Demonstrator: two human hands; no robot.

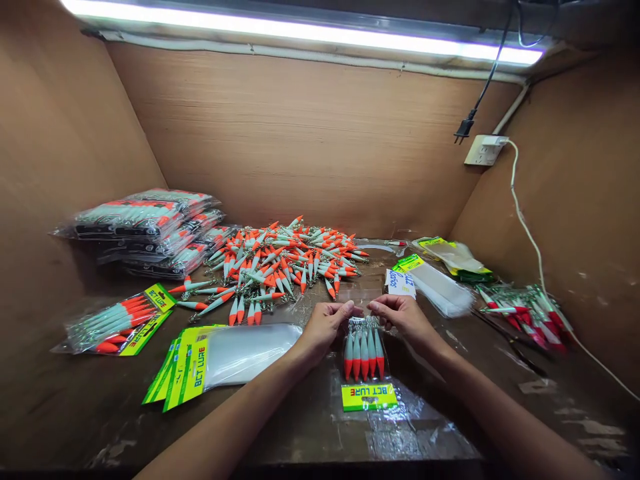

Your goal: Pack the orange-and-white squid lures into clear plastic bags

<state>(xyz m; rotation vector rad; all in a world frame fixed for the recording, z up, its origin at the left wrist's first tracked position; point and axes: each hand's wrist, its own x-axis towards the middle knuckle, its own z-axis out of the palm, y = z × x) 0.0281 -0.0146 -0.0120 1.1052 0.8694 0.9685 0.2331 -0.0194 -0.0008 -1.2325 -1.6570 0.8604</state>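
I am pinching the open top of a clear packet (365, 373) with both hands, my left hand (327, 323) closing on one corner and my right hand (403, 315) on the other, so the mouth is staying spread while it is lying flat on the table (310, 427) in front of me. Inside it, four orange-tipped lures (364, 350) are sitting side by side above the green header card. Empty bags (220, 360) are waiting at my left, loose lures (285, 263) are piling up behind, and filled packets (145, 227) are stacking far left.
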